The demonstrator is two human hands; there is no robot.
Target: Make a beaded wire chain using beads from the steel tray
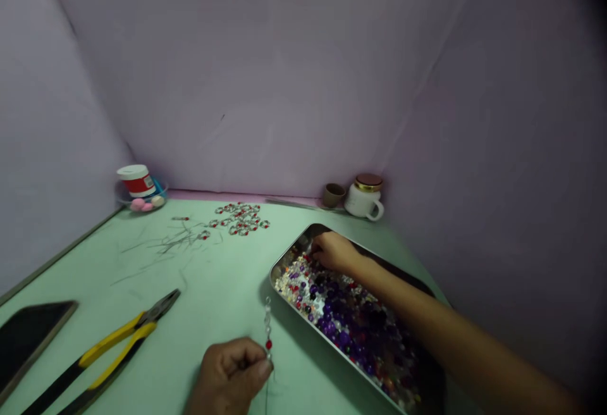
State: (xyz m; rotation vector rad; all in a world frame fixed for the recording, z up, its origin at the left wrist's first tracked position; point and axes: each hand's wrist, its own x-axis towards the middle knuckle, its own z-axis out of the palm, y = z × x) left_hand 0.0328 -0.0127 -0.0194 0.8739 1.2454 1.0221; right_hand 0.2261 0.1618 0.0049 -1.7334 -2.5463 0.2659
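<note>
My left hand (233, 372) pinches a beaded wire (267, 323) between thumb and forefinger, near the front of the table. Clear beads and one red bead sit on this wire, which has a small loop at its top; a thin tail hangs below my fingers. Over to the right, my right hand (334, 252) reaches into the far left end of a metal tray (327, 339). Its fingers are bent together, down at the loose beads (339, 314), which are purple, red and clear. Whatever lies between those fingertips is too small and blurred to make out.
Pliers with yellow-black handles (116, 345) lie left, beside a dark phone-like slab (33, 339). Farther back are cut wires (173, 238) and several small red-beaded rings (241, 217). A red-white tub (137, 181), a brown cup (333, 195) and a lidded white mug (363, 198) line the back.
</note>
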